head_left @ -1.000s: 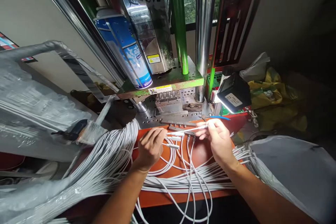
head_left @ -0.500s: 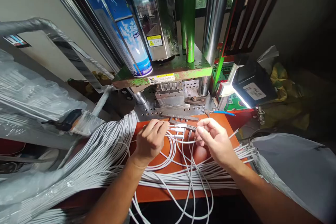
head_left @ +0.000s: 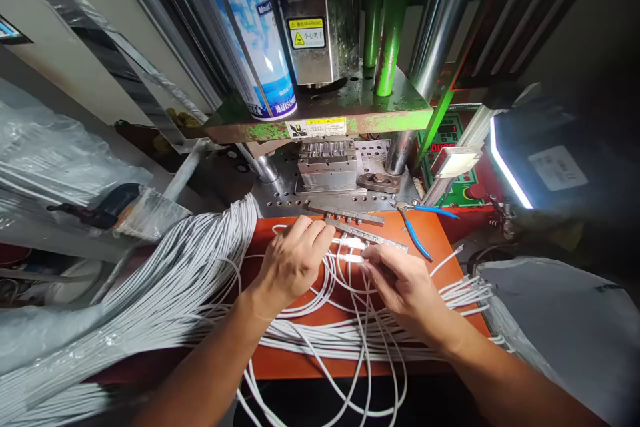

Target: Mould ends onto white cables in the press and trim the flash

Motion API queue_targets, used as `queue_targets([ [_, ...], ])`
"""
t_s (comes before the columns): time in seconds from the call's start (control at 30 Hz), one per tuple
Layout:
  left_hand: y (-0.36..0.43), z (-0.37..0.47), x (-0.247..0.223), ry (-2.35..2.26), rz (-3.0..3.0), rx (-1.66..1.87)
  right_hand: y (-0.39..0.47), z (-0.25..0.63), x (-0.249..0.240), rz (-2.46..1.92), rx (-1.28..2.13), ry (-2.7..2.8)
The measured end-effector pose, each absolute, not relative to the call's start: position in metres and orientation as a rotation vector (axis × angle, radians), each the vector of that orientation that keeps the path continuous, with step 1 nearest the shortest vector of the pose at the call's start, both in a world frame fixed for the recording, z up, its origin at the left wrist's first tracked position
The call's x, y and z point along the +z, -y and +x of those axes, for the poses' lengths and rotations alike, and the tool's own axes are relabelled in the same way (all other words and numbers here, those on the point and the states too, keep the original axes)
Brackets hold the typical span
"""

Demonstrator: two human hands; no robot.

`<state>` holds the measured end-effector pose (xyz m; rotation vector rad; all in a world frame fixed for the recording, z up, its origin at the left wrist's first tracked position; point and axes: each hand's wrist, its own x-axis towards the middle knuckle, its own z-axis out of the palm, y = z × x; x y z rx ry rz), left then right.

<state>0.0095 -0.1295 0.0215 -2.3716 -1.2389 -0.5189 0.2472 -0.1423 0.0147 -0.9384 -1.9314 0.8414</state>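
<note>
My left hand is closed, its thumb and fingers pinching white cables just behind their molded plugs. Two white plugs point out to the right from those fingers. The fingertips of my right hand close on the end of the lower plug. Just beyond the plugs lie two dark metal mold bars, the nearer one partly behind my hands. Coils of white cable hang below my hands, over the front edge of the orange-red work surface.
A press with a green plate stands ahead, a metal mold block on its bed. A spray can rests on the plate. Blue-handled cutters lie at right near a lit lamp. A thick cable bundle fills the left.
My view has shifted, bringing the cutters into fuller sight. My right hand's fingers have come together on a plug end. Three plugs showed between my hands before; two show now.
</note>
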Motion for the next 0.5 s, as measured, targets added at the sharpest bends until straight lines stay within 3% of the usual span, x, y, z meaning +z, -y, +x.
queue_targets([
  [0.3, 0.13, 0.011, 0.019, 1.161, -2.319, -0.663, 0.135, 0.246, 0.012, -0.992, 1.003, 1.737],
  [0.47, 0.107, -0.083, 0.058, 1.001, -1.884, -1.15, 0.18, 0.306, 0.045, -1.1, 1.233, 1.318],
  [0.5, 0.101, -0.111, 0.071, 1.148, -1.719, -1.206, 0.201, 0.325, 0.046, -1.127, 1.258, 1.321],
])
